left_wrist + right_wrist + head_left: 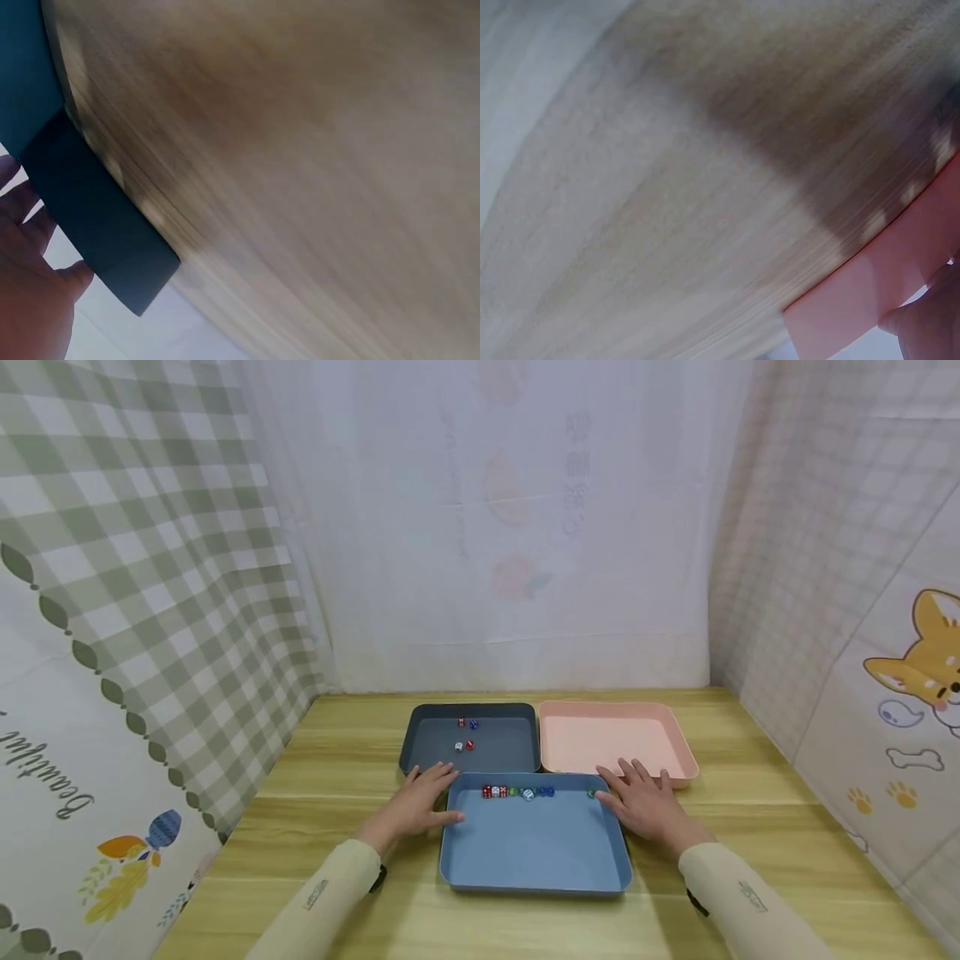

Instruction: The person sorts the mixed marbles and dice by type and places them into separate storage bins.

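My left hand (412, 806) lies with fingers spread at the left far corner of the blue tray (536, 860), its fingertips by the near edge of the dark grey tray (420, 752). In the left wrist view, fingers (26, 217) show beside the dark tray's wall (105, 217). My right hand (645, 802) spreads over the blue tray's right far corner, fingertips overlapping the pink tray (607, 735). A green die (592, 793) sits beside its thumb. Along the blue tray's far side runs a row with red dice (487, 792), white dice (528, 794) and blue dice (550, 792).
Inside the dark tray are a blue die (474, 724), a white die (458, 747) and two red dice, one nearer (470, 745). The trays stand on a wood-grain table (337, 743). A white cloth (420, 610) hangs behind it, with patterned cloths at both sides.
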### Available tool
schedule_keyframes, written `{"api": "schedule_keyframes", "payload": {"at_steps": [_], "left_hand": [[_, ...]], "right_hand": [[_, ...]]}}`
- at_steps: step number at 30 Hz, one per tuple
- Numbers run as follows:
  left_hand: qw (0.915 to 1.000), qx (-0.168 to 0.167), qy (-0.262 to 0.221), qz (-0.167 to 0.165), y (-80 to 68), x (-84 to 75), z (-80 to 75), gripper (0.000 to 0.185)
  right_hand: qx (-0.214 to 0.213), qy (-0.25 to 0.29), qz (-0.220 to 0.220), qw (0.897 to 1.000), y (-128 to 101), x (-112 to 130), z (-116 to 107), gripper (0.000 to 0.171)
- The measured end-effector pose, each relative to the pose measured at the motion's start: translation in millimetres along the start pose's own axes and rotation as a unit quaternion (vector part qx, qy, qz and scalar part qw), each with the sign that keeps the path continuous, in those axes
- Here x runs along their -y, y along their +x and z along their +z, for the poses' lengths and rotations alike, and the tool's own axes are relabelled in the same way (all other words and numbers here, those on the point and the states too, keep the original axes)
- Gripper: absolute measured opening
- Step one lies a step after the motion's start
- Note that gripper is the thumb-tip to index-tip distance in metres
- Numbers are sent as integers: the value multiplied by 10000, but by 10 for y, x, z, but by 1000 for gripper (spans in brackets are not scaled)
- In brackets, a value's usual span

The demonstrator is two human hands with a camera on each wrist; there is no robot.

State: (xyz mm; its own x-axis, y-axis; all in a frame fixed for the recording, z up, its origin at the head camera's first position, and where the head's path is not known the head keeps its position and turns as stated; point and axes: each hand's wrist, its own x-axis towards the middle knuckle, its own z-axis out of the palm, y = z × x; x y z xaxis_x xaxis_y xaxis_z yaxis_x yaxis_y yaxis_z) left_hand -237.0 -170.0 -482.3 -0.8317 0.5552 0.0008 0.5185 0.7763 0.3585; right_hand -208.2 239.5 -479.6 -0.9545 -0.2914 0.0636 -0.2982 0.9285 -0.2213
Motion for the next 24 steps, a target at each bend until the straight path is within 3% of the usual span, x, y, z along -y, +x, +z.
{"api": "schedule_keyframes", "payload": {"at_steps": [13,24], "left_hand": [[9988,127,475,89,-67,-15,-4,85],[9990,77,433,94,-67,-18,-19,85]], "right_hand": [[-102,15,-127,9999,36,-62,17,64],[-178,101,-402,9990,61,-72,-73,65]]}}
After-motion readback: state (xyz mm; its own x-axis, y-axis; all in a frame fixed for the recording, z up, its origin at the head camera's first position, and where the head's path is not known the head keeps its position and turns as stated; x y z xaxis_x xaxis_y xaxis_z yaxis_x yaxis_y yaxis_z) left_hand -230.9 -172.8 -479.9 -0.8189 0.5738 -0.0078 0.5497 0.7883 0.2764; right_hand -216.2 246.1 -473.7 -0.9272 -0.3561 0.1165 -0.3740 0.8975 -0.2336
